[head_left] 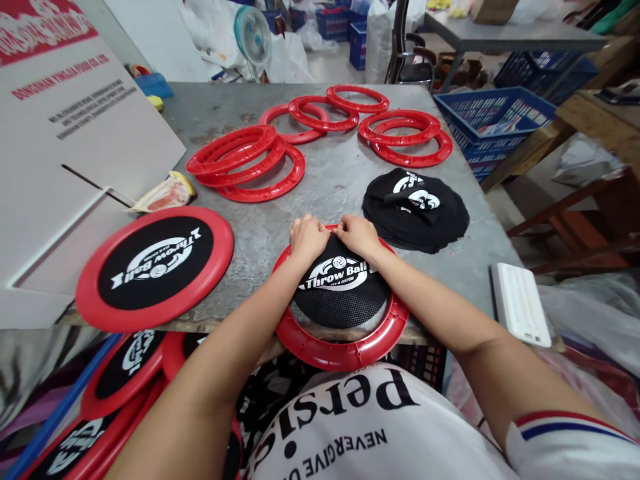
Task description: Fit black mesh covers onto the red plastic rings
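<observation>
Before me at the table's front edge lies a red plastic ring with a black printed fabric disc across it. The fabric reads "Throw Ball"; a gap shows between its lower edge and the ring. My left hand and my right hand are side by side at the ring's far rim, fingers curled and pinching the fabric's top edge there. Their fingertips are partly hidden. Just right of my right hand rests a pile of black fabric discs. To the left lies an assembled red-rimmed disc.
Loose red rings overlap across the back of the grey table. A white power bank sits at the right edge. A carton stands at left; finished discs are stacked below. A blue crate is beyond the table.
</observation>
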Action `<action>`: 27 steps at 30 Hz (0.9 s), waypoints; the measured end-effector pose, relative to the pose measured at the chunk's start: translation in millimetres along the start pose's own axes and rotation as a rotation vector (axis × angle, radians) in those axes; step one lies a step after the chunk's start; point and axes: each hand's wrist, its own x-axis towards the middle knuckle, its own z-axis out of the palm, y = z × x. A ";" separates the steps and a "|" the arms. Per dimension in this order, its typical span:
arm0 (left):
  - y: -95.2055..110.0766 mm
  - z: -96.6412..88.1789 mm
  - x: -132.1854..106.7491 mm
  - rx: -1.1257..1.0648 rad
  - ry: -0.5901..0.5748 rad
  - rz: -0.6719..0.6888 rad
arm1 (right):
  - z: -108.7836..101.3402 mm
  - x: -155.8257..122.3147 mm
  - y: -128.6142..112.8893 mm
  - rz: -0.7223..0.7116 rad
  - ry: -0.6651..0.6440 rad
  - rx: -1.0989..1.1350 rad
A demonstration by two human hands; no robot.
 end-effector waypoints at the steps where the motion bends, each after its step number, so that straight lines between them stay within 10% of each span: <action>1: -0.1 0.3 1.3 -0.004 -0.001 -0.003 | 0.3 0.5 0.2 0.002 -0.002 0.000; 10: -1.6 2.7 -0.6 -0.040 0.032 0.009 | -8.3 6.8 7.1 -0.066 -0.021 0.060; 15: -3.9 3.4 -1.1 -0.091 0.048 0.022 | -30.7 -39.6 16.4 -0.321 0.074 0.085; 19: -7.5 -3.8 3.3 -0.192 0.040 0.045 | -39.2 -98.4 23.0 -0.668 -0.183 0.085; 22: -9.4 -18.4 -3.9 -0.260 0.081 0.074 | -34.6 -126.2 27.1 -0.693 -0.384 -0.007; 27: -13.0 -46.2 -62.3 -0.279 0.221 0.360 | -21.7 -134.6 32.7 -0.694 -0.366 0.009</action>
